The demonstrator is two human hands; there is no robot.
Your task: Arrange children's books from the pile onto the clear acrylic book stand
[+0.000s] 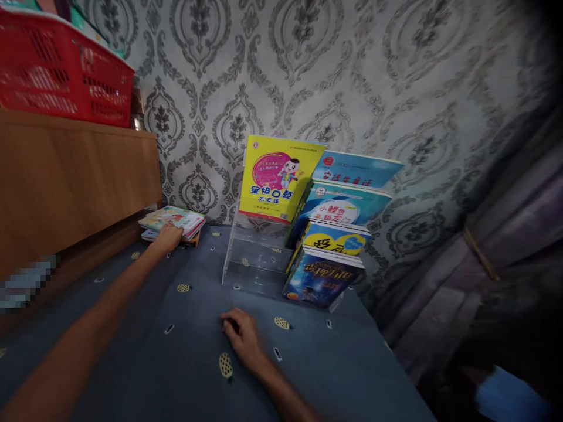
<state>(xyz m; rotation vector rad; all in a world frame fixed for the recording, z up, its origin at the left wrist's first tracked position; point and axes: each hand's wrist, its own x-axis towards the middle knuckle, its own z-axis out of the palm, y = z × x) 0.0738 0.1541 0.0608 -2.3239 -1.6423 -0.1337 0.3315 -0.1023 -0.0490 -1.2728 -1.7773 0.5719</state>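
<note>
My left hand (167, 239) reaches far out and grips the near edge of a stack of thin colourful books (172, 221) lying flat at the back left of the blue patterned cloth (176, 363). My right hand (243, 339) rests on the cloth with fingers curled, holding nothing I can see. Just beyond it stands a clear acrylic stepped rack (255, 258). A yellow book (277, 179) stands on its top left step. Several blue books (334, 246) fill the steps on its right side.
A wooden headboard-like panel (74, 181) rises at the left with a red plastic basket (61, 70) on top. Grey damask wallpaper (352, 76) backs the scene. A dark curtain (505, 246) hangs at the right, past the cloth's edge.
</note>
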